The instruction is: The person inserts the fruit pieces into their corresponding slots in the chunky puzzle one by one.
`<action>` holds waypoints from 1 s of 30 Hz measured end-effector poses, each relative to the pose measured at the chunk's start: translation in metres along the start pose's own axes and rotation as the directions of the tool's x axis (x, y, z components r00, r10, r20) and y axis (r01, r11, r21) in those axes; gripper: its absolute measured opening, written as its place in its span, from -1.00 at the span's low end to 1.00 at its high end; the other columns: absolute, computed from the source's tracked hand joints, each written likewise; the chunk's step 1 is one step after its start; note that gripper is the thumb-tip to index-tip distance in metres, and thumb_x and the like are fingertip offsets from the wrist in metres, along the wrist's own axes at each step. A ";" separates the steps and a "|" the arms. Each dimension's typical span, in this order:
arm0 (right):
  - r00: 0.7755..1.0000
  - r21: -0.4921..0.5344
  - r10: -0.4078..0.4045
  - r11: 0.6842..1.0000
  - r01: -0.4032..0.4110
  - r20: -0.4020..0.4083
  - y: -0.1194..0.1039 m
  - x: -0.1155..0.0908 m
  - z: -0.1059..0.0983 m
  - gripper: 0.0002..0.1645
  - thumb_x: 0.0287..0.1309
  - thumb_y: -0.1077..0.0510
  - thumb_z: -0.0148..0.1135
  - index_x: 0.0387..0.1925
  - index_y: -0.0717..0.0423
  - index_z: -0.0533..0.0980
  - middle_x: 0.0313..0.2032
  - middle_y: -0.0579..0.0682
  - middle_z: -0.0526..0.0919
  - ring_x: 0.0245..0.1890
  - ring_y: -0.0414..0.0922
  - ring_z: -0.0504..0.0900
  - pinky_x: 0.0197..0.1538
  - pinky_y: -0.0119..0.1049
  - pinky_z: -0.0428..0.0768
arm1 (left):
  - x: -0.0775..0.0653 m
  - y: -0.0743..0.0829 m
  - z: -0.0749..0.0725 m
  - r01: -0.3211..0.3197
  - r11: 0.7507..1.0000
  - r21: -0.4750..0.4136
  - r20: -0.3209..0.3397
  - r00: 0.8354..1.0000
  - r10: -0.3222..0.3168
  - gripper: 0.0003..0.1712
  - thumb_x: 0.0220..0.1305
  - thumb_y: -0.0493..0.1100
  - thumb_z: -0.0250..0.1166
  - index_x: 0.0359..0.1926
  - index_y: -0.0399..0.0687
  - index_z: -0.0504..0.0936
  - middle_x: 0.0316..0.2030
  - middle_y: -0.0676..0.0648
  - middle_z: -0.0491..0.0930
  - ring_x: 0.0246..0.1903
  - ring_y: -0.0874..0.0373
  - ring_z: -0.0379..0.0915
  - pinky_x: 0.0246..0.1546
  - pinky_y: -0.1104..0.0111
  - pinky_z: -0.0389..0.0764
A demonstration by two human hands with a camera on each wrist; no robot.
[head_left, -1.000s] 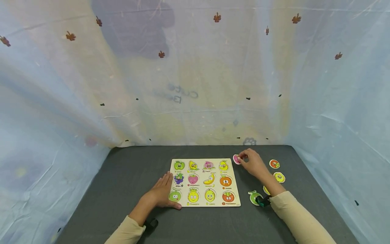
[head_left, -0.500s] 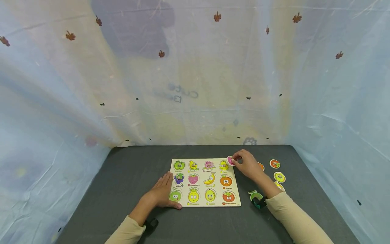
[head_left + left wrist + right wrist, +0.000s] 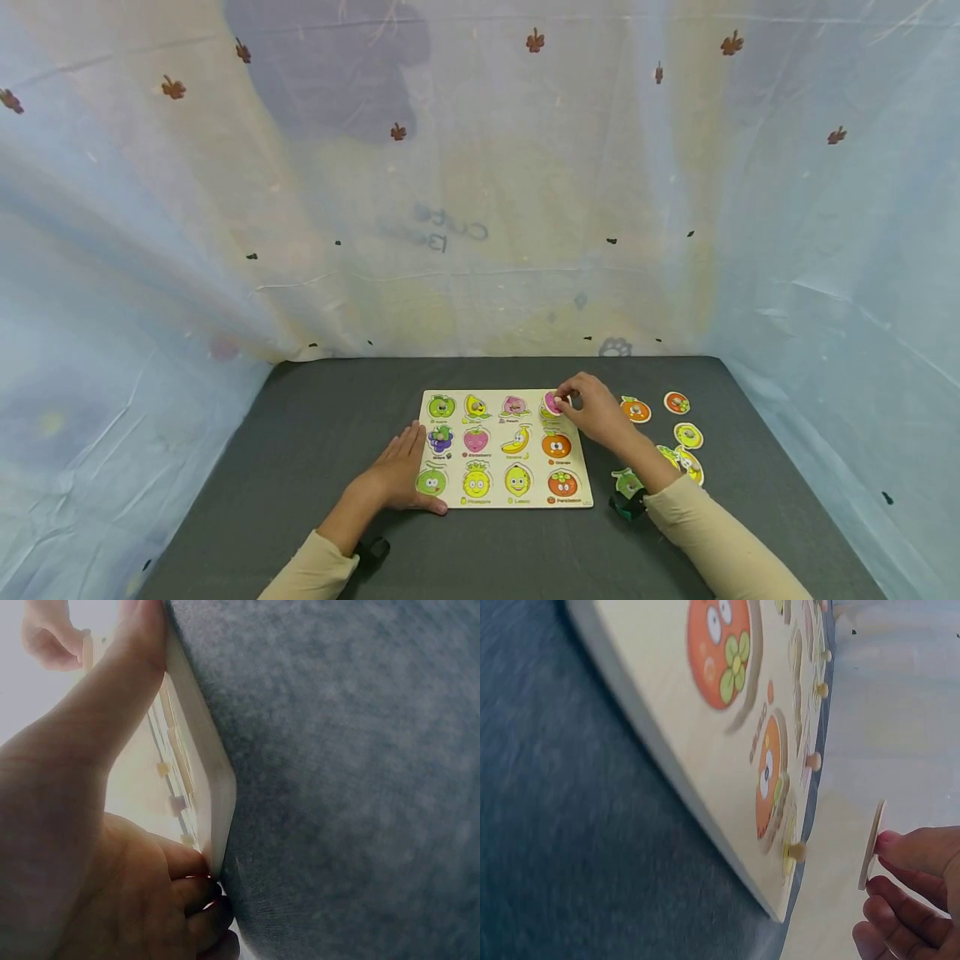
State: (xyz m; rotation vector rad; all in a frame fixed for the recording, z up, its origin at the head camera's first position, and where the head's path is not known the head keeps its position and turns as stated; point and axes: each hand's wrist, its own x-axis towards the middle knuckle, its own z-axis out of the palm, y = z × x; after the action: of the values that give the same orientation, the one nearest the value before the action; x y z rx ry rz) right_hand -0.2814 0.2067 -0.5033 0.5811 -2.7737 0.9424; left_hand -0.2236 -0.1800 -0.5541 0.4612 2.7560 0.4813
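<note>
Fingers of the right hand (image 3: pixel 596 414) pinch the pink piece (image 3: pixel 551 404) from one face, leaving the other clear; the left hand (image 3: pixel 395 475), fingers extended, presumably steadies the board (image 3: pixel 537 485).

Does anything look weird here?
Two yellow pieces beside the right sleeve seem to overlap, which looks untidy. The faint letters on the curtain also look backwards. I see nothing spilled or broken.

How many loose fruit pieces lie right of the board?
6 visible: orange piece and red piece farthest back, round yellow piece nearer, oval yellow piece and partly hidden yellow piece by the right forearm, green piece by the wristband. The arm may hide more.
</note>
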 end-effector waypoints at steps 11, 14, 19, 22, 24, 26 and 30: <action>0.999 -0.008 -0.020 1.000 0.021 0.033 -0.010 0.003 0.016 -0.93 0.40 0.13 0.47 -0.18 0.04 0.73 -0.18 -0.05 0.63 -0.16 -0.07 0.56 -0.04 -0.04 0.60 | -0.014 0.018 -0.019 0.013 1.000 0.010 0.045 0.999 -0.013 0.71 -0.06 0.48 0.65 0.68 -0.46 -0.12 0.69 -0.43 -0.20 0.69 -0.31 -0.25 0.67 -0.13 -0.10; 0.999 -0.002 -0.025 1.000 0.025 0.037 -0.014 0.004 0.019 -0.94 0.39 0.14 0.48 -0.19 0.04 0.72 -0.19 -0.04 0.63 -0.15 -0.03 0.59 -0.04 -0.03 0.60 | -0.011 0.015 -0.016 0.006 1.000 -0.004 0.038 0.999 -0.005 0.74 -0.10 0.51 0.65 0.67 -0.46 -0.12 0.69 -0.43 -0.21 0.69 -0.31 -0.25 0.66 -0.14 -0.10; 0.998 0.033 -0.035 0.999 0.033 0.061 -0.021 0.004 0.022 -0.89 0.39 0.14 0.48 -0.20 0.10 0.71 -0.20 -0.02 0.62 -0.12 0.08 0.60 -0.05 -0.04 0.58 | -0.005 0.005 -0.006 -0.015 0.999 -0.040 0.012 1.000 0.016 0.79 -0.16 0.56 0.64 0.68 -0.45 -0.14 0.69 -0.42 -0.22 0.68 -0.32 -0.25 0.66 -0.16 -0.11; 0.996 0.047 -0.047 0.998 0.043 0.076 -0.025 0.005 0.025 -0.91 0.41 0.16 0.46 -0.18 0.12 0.71 -0.20 0.00 0.62 -0.12 0.11 0.61 -0.05 -0.04 0.61 | -0.001 -0.003 0.001 -0.026 0.999 -0.038 0.002 1.000 0.026 0.81 -0.17 0.61 0.61 0.69 -0.43 -0.16 0.70 -0.41 -0.25 0.69 -0.32 -0.28 0.66 -0.16 -0.12; 0.996 0.046 -0.042 0.998 0.038 0.084 -0.028 0.005 0.028 -0.92 0.41 0.17 0.45 -0.17 0.10 0.71 -0.18 0.00 0.62 -0.10 0.11 0.62 -0.02 -0.04 0.62 | -0.001 -0.003 0.001 -0.028 0.998 -0.049 0.000 1.000 0.028 0.81 -0.18 0.59 0.62 0.69 -0.43 -0.16 0.70 -0.41 -0.25 0.69 -0.32 -0.28 0.66 -0.17 -0.14; 0.995 0.055 -0.040 0.998 0.035 0.088 -0.029 0.005 0.031 -0.94 0.41 0.18 0.46 -0.17 0.08 0.71 -0.19 -0.01 0.61 -0.10 0.11 0.62 -0.01 -0.05 0.62 | -0.002 0.000 -0.003 -0.019 0.999 -0.050 0.015 1.000 0.020 0.80 -0.15 0.57 0.62 0.69 -0.42 -0.17 0.70 -0.41 -0.27 0.69 -0.30 -0.30 0.67 -0.15 -0.15; 0.994 0.061 -0.051 0.997 0.045 0.097 -0.033 0.005 0.036 -0.95 0.40 0.16 0.46 -0.20 0.04 0.70 -0.20 -0.06 0.60 -0.12 0.07 0.61 -0.02 -0.09 0.61 | -0.008 0.008 -0.011 -0.009 0.999 -0.050 0.030 0.999 0.011 0.76 -0.10 0.54 0.63 0.69 -0.43 -0.17 0.70 -0.42 -0.27 0.69 -0.31 -0.30 0.66 -0.15 -0.15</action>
State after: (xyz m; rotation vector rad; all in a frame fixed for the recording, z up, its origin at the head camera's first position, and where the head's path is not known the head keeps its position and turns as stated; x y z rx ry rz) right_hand -0.2733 0.1590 -0.5124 0.7185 -2.8117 1.0144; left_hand -0.2182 -0.1784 -0.5393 0.4664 2.7068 0.5402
